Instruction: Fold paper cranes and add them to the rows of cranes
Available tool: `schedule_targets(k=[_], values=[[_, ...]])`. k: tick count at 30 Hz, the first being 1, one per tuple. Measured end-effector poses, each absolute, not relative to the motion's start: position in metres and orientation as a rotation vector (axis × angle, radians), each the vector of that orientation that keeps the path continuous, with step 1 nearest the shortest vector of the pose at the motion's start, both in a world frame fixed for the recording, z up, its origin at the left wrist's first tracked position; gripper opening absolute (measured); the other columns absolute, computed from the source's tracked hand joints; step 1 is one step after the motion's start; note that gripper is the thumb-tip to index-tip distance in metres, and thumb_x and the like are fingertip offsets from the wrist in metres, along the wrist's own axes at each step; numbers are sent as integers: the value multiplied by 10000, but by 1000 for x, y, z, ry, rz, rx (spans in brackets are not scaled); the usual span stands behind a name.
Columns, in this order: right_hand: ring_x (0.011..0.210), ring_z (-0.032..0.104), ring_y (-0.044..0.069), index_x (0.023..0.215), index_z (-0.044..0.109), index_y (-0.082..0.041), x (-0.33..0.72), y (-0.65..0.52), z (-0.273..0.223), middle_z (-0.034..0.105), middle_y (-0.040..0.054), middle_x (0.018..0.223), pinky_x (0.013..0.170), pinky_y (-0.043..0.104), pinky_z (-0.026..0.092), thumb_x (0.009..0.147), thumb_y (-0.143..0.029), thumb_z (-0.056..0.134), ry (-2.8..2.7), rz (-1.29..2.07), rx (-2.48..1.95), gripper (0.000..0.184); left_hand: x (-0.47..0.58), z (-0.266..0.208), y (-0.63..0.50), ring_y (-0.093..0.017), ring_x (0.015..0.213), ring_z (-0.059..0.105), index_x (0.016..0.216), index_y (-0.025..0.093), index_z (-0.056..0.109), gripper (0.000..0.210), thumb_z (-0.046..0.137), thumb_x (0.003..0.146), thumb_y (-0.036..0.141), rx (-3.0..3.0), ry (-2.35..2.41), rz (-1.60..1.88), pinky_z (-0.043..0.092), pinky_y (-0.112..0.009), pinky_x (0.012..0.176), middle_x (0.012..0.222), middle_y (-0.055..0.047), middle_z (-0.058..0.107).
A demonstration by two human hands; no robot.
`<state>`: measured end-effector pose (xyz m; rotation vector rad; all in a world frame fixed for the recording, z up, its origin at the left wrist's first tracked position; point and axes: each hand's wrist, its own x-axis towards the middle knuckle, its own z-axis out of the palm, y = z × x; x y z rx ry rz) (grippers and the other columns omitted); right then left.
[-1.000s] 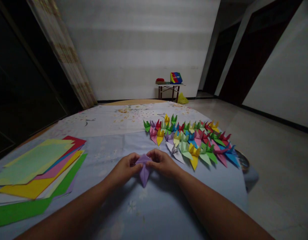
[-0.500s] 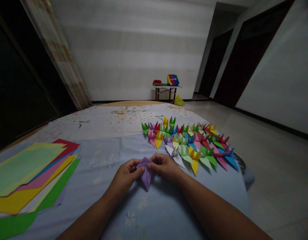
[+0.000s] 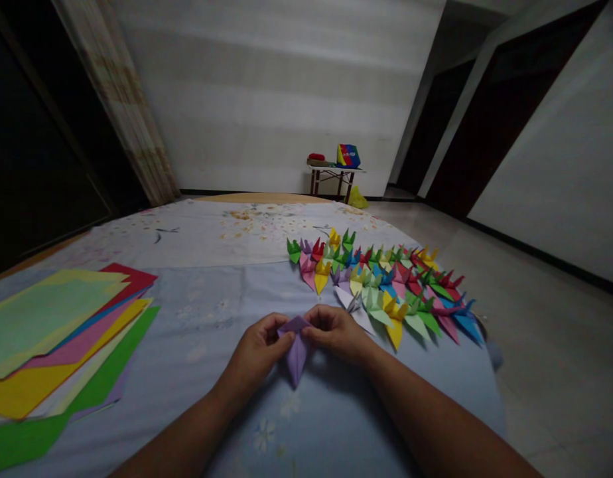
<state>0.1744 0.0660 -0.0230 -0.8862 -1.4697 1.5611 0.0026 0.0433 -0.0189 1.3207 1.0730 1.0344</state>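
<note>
A purple sheet of origami paper (image 3: 297,355), folded into a narrow kite shape, is held between my two hands just above the table, its long point toward me. My left hand (image 3: 264,345) pinches its left edge between thumb and fingers. On the opposite edge, my right hand (image 3: 334,330) has a similar pinch, with the fingertips partly hidden behind the paper. Several folded paper cranes in many colours stand beyond and to the right; a white crane (image 3: 355,307) and a yellow crane (image 3: 395,317) are among the nearest to my right hand.
Loose coloured paper sheets (image 3: 52,318) lie fanned in a stack on the left of the table. A blue floral tablecloth (image 3: 211,398) covers the near part, a white floral one (image 3: 197,229) the far part. Against the wall, a small table (image 3: 336,168) bears a colourful box (image 3: 347,155).
The camera view has shifted slightly. Both hands keep their pinch on the purple paper, whose lower part looks a little narrower and more folded in at the sides.
</note>
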Motion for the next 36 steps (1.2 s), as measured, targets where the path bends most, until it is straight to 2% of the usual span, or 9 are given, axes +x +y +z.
schedule_targets(k=[10,14,18,24,29,32,36], values=[[483,366,50,786,578,-158,170,64,-25,473,-59,573,476,191,276,652,-397,694,-1455,1483,-843,297,8,-11,38,-135,685,576,804,177,650,153,656,670,250,1205,1074,1135,426,-222,646,736,4,661],[491,394,56,764,600,-156,168,63,-22,503,-46,572,481,192,296,656,-365,690,-1443,1468,-842,253,13,-5,32,-121,622,554,748,176,650,129,669,652,261,1147,1112,1194,415,-210,600,665,22,634],[497,421,62,711,607,-157,167,61,-20,536,-33,576,483,194,318,635,-356,700,-1417,1461,-853,232,15,-5,30,-140,650,567,743,180,650,136,672,642,268,1112,1130,1223,420,-227,615,698,7,649],[482,431,57,702,616,-147,171,62,-17,542,-34,555,485,192,321,637,-354,706,-1430,1514,-846,235,11,-10,33,-120,622,552,734,186,649,87,658,671,245,1083,1068,1130,406,-223,627,662,21,643],[511,465,71,724,624,-145,173,63,-18,567,-20,586,505,203,345,645,-373,703,-1460,1475,-871,253,5,-8,34,-143,699,563,829,180,653,182,635,727,329,1160,967,1078,414,-240,676,745,-1,648],[516,456,73,743,635,-143,174,64,-21,563,-16,590,504,205,341,662,-381,688,-1506,1430,-873,257,5,-7,34,-150,688,559,799,163,648,229,592,762,382,1183,994,1057,417,-243,662,723,-11,635],[546,476,78,775,634,-146,178,64,-19,566,-13,625,534,210,362,691,-374,665,-1575,1405,-862,245,7,-4,34,-155,685,581,805,161,637,198,662,693,323,1161,1037,1060,424,-242,657,722,-12,651]])
